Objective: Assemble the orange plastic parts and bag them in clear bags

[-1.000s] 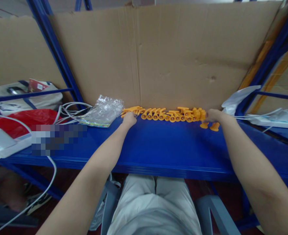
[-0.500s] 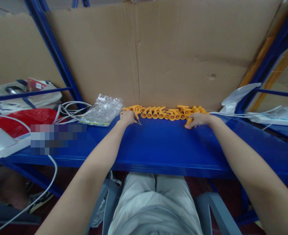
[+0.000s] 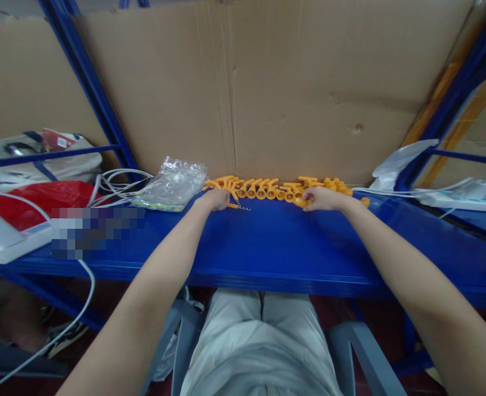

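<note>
My left hand (image 3: 219,199) is closed at the left end of a row of orange plastic pieces. From its fingers a corkscrew (image 3: 233,205) points right, with an orange shaft and a thin metal spiral. My right hand (image 3: 321,198) pinches an orange bell-shaped piece (image 3: 301,203) at the row's right half. Between the hands lie several orange bell-shaped pieces (image 3: 261,193), their round mouths toward me. Behind the left hand are orange handles (image 3: 226,180), some with metal spirals; more orange pieces (image 3: 337,186) are heaped behind the right hand.
The blue table (image 3: 267,242) backs onto a cardboard panel (image 3: 276,99). Clear plastic bags (image 3: 172,184) lie left of my left hand. White cables (image 3: 119,181), a red bag (image 3: 48,201) and a power strip (image 3: 20,242) are farther left. One orange piece (image 3: 365,202) sits beyond my right forearm.
My right hand has moved left along the row with fingers on an orange piece. My left hand has shifted slightly, and the corkscrew in it now points more to the right.
</note>
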Demonstrator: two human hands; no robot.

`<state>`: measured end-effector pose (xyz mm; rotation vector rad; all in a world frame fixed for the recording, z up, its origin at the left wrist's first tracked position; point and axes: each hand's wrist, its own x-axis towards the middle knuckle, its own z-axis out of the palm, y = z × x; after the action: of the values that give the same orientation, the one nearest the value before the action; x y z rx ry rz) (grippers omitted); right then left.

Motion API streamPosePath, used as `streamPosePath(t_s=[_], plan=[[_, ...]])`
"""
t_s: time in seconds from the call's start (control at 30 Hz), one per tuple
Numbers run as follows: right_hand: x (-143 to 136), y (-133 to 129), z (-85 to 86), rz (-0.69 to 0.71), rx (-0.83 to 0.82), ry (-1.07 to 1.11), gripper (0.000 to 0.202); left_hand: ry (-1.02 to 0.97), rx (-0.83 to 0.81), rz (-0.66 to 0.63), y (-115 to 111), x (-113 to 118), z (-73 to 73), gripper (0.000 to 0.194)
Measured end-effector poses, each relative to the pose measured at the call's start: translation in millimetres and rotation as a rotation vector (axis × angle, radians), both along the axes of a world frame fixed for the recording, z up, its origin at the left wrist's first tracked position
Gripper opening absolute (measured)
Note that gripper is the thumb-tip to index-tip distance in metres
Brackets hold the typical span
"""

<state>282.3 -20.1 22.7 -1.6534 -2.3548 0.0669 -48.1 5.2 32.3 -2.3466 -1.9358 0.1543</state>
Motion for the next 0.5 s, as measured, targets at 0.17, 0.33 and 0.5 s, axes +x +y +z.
streamPosePath(t_s=[0.17, 0.33, 0.5], plan=[[-15, -6, 0.2, 0.087, 0.036, 0.061, 0.017, -0.227, 0.097, -0.115, -8, 13, 1.8, 0.047], [-33, -14, 1.9, 0.098, 0.078, 0.051, 0.02, -0.286, 0.135, -0.159, -8, 27, -7.4, 0.045], [-44, -19, 2.1, 0.133, 0.108, 0.037, 0.02, -0.323, 0.16, -0.206, -3, 31, -13.6, 0.04]])
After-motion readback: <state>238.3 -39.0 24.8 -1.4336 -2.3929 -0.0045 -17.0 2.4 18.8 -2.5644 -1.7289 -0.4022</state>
